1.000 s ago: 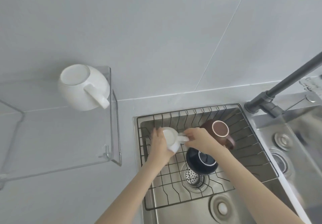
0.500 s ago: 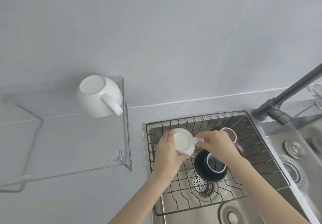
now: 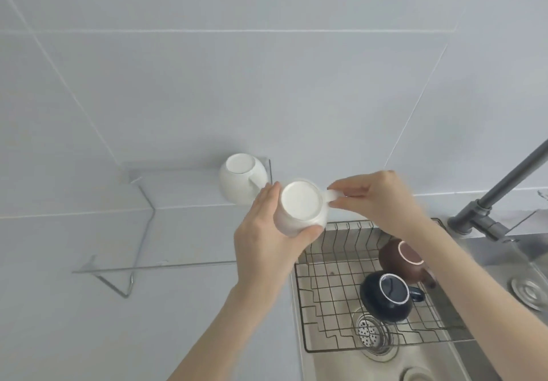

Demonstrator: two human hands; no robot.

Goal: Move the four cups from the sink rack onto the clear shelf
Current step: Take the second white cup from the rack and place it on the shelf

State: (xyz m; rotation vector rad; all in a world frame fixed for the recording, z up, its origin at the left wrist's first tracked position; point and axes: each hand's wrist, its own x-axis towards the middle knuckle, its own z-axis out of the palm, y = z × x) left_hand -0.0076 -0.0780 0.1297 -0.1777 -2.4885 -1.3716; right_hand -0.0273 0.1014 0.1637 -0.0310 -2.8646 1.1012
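I hold a white cup [image 3: 301,205] upside down in the air, above the left rim of the sink rack [image 3: 332,297]. My left hand [image 3: 267,238] wraps its body and my right hand [image 3: 376,199] pinches its handle. Another white cup [image 3: 240,181] rests upside down at the right end of the clear shelf [image 3: 178,265], just behind the held one. A brown cup [image 3: 403,259] and a dark blue cup [image 3: 388,296] lie upside down in the rack.
A grey faucet [image 3: 498,190] rises at the right of the steel sink [image 3: 415,363]. The sink drain [image 3: 370,333] shows under the rack. A tiled wall stands behind, and the counter runs under the shelf.
Both hands lifted the white cup out of the rack, up and to the left toward the shelf. The camera view tilted up.
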